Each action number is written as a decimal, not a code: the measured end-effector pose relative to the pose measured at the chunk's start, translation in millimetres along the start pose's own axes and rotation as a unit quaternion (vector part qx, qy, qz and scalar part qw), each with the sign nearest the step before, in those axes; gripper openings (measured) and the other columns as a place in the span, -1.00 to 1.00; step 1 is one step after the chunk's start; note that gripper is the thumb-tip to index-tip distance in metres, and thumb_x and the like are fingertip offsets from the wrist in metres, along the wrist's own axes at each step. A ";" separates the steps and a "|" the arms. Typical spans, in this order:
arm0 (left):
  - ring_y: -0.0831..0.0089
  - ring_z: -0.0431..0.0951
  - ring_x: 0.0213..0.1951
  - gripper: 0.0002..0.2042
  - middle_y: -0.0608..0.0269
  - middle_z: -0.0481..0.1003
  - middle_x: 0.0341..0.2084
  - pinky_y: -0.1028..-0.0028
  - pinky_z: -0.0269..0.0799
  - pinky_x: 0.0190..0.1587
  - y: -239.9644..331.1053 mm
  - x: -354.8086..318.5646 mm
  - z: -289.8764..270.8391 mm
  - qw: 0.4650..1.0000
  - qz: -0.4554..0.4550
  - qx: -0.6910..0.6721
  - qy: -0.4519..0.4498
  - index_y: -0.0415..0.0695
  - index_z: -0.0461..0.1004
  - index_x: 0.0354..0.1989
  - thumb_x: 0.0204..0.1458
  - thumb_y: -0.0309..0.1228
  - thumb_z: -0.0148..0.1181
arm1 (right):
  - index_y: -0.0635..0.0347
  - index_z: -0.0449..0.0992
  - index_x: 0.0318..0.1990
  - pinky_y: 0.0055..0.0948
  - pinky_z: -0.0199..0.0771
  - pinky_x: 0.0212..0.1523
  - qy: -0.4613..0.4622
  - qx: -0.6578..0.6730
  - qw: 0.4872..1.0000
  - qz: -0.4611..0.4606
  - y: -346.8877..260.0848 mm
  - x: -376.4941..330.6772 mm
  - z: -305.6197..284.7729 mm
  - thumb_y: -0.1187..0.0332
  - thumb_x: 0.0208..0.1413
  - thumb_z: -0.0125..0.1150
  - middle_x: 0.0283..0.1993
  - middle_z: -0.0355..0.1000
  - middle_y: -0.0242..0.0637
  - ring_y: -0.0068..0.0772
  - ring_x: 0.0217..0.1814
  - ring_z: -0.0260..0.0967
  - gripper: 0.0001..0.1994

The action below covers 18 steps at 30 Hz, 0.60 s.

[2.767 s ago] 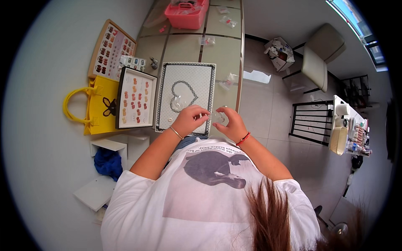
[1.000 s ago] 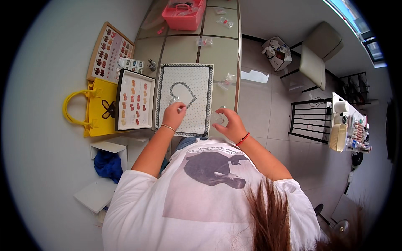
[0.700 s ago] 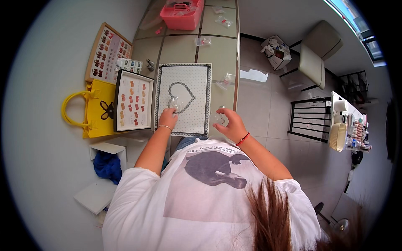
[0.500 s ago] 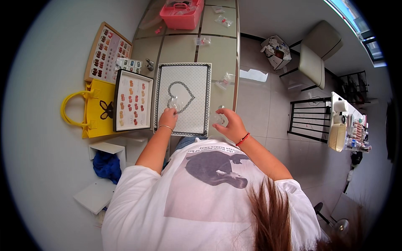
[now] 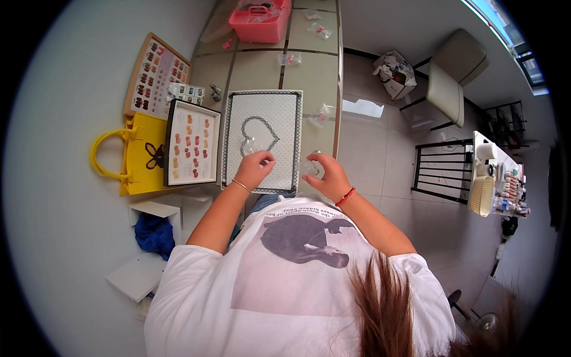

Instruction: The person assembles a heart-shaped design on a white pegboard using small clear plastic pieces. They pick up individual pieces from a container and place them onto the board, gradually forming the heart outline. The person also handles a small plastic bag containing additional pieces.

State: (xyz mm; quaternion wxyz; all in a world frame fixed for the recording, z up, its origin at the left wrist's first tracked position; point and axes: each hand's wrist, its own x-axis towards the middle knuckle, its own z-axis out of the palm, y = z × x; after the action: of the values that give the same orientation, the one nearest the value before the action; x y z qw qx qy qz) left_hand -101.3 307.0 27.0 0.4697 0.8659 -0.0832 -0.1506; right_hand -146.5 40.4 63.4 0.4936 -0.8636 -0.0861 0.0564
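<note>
A white sheet (image 5: 270,107) with small dots and a black lacy border lies before me, a black heart outline in its middle. Over the heart's lower part rests a clear plastic piece (image 5: 252,144). My left hand (image 5: 256,169) hovers just nearer to me than it, fingers curled together toward the right; whatever is between them is too small to make out. Right of the sheet, my right hand (image 5: 330,175) has thumb and forefinger curved around a clear, crinkled plastic bag (image 5: 312,168), whose contents I cannot tell.
Left of the sheet stand a nail-colour display box (image 5: 213,160), a yellow handbag (image 5: 135,157) and a wooden-framed sample board (image 5: 137,70). A pink carry case (image 5: 259,30) sits at the far end. Small clear packets (image 5: 319,31) lie along the table's right side.
My left hand has drawn back from the clear piece on the heart and turned rightward, fingers more curled. The right hand has barely moved.
</note>
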 end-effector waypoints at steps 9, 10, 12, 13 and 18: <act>0.23 0.58 -0.37 -0.86 0.14 0.57 -0.33 0.35 0.51 -0.26 81.9 -2.3 -7.4 0.977 0.192 0.061 -0.073 -0.17 0.58 -0.22 0.07 -0.44 0.27 | 0.18 0.51 0.00 -0.17 0.46 0.06 0.001 0.004 1.000 -0.025 1.1 1.1 7.6 0.30 -0.08 0.50 -0.04 0.54 -0.11 0.01 0.05 0.45 -0.54; 0.22 0.58 -0.36 -0.86 0.13 0.57 -0.32 0.35 0.51 -0.26 81.3 -2.0 -7.5 0.977 0.192 0.056 -0.073 -0.17 0.58 -0.21 0.07 -0.44 0.27 | 0.18 0.52 0.00 -0.17 0.46 0.06 -0.001 0.006 1.000 -0.023 0.3 1.1 7.3 0.30 -0.08 0.50 -0.04 0.54 -0.11 0.01 0.05 0.46 -0.54; 0.25 0.59 -0.36 -0.87 0.13 0.58 -0.31 0.36 0.52 -0.26 73.7 -1.0 -9.4 0.984 0.158 0.049 -0.057 -0.18 0.58 -0.22 0.07 -0.47 0.27 | 0.18 0.52 0.01 -0.17 0.47 0.06 -0.003 0.004 1.000 -0.018 -0.6 1.2 6.0 0.30 -0.08 0.50 -0.03 0.54 -0.11 0.01 0.04 0.46 -0.53; 0.26 0.59 -0.36 -0.88 0.13 0.58 -0.30 0.37 0.53 -0.26 66.8 0.0 -10.9 0.988 0.142 0.045 -0.049 -0.18 0.58 -0.22 0.06 -0.49 0.27 | 0.18 0.52 0.01 -0.17 0.47 0.06 -0.004 0.002 1.000 -0.015 -0.6 1.1 5.5 0.30 -0.08 0.51 -0.03 0.54 -0.10 0.00 0.04 0.46 -0.53; 0.10 0.60 -0.23 -0.83 0.07 0.58 -0.24 0.22 0.52 -0.13 -35.5 8.9 -12.6 0.989 0.010 0.138 0.051 -0.16 0.59 -0.17 0.08 -0.42 0.24 | 0.25 0.51 -0.01 -0.25 0.49 0.04 0.011 0.005 1.000 -0.015 -3.4 -0.1 4.3 0.36 -0.09 0.49 -0.03 0.53 -0.09 -0.05 0.03 0.50 -0.55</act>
State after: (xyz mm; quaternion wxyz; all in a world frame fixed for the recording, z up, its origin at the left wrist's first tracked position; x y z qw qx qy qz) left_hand -88.5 333.7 2.1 0.3503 0.9283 -0.0876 -0.0889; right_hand -147.8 45.7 64.1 0.4999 -0.8601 -0.0936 0.0398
